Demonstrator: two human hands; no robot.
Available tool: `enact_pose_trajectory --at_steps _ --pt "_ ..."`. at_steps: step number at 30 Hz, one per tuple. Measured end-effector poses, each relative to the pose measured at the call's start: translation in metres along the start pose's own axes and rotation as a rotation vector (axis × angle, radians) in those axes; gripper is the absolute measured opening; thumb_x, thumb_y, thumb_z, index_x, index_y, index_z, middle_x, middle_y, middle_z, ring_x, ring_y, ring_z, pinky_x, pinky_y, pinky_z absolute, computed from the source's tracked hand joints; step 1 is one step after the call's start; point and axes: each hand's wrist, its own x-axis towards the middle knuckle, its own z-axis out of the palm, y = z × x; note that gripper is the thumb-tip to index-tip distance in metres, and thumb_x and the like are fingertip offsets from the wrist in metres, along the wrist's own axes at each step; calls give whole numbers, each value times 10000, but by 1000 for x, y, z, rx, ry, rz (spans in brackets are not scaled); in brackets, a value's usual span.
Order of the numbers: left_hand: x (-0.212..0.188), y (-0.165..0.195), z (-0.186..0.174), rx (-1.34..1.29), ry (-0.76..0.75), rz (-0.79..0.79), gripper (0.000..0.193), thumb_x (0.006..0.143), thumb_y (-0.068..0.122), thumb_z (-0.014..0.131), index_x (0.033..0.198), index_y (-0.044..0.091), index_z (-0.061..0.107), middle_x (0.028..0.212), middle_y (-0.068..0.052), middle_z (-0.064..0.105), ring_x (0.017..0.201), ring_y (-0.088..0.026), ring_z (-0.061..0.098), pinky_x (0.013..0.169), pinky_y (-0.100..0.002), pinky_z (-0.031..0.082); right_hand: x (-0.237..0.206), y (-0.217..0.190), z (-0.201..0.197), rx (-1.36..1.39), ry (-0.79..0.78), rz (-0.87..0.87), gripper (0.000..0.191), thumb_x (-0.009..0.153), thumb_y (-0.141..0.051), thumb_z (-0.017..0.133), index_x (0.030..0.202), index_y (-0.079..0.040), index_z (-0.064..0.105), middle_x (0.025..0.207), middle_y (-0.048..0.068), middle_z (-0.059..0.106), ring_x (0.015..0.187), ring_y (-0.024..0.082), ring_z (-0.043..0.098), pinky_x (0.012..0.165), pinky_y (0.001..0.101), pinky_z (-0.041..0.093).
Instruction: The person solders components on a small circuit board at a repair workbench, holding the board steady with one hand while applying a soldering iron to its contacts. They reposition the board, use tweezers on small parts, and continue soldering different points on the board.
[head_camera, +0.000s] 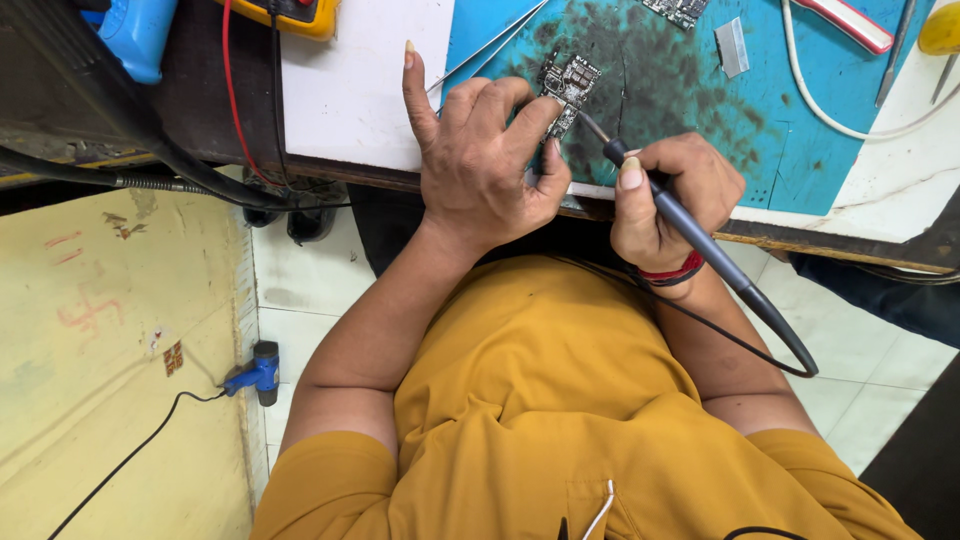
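Left hand (480, 160) pinches small circuit board (568, 88) on blue mat (700, 90) at bench edge — right hand (665, 195) gripped around soldering iron (680, 225), tip at board. Work apparently mid-way — finished joints not discernible.

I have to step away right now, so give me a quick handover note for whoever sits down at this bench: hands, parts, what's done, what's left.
Left hand: pins the small circuit board against the stained blue mat, fingertips on its edge.
Right hand: grips the soldering iron like a pen, tip at the board's lower edge.
Nearby: a second board at the mat's top, a yellow meter at the left.
Done: board placed and held.
Left: the joint work; whether any is finished cannot be told.
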Motion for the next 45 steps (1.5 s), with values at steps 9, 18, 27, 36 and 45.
enact_pose_trajectory --at_steps 9,18,27,36,45 --pt "-1 -1 0 0 -7 -6 264 882 271 691 1114 156 743 1100 1 604 1120 -214 577 1267 -635 -2 2 -1 1 6 -11 -3 133 1008 -71 675 937 10 597 768 109 583 600 228 553 576 330 413" --pt "-1 1 0 -3 -8 -10 270 884 273 693 1123 156 740 1109 -1 604 1132 -215 575 1271 -628 -1 3 -3 -1 -6 -29 -27 131 1018 -79 671 938 -6 596 809 119 622 620 234 576 593 330 434" --pt "-1 4 -3 -2 -26 -26 258 876 267 709 1115 172 715 1104 0 578 1138 -215 563 1274 -632 9 1 -4 -2 -15 -35 -6 143 1029 -91 674 944 -5 596 801 114 612 614 234 573 592 334 435" --pt "0 4 -4 -4 -21 -25 252 865 258 711 1104 179 712 1091 4 572 1132 -218 560 1273 -633 14 1 -3 -3 -14 -41 -28 142 1019 -87 672 933 -6 594 808 120 624 615 241 581 588 339 441" --pt "-2 5 -4 -2 -24 -30 250 871 259 709 1107 177 713 1090 4 574 1133 -218 560 1276 -633 13 1 -4 -3 -5 -52 -27 135 1022 -81 678 941 -7 600 814 120 635 625 244 597 597 335 454"
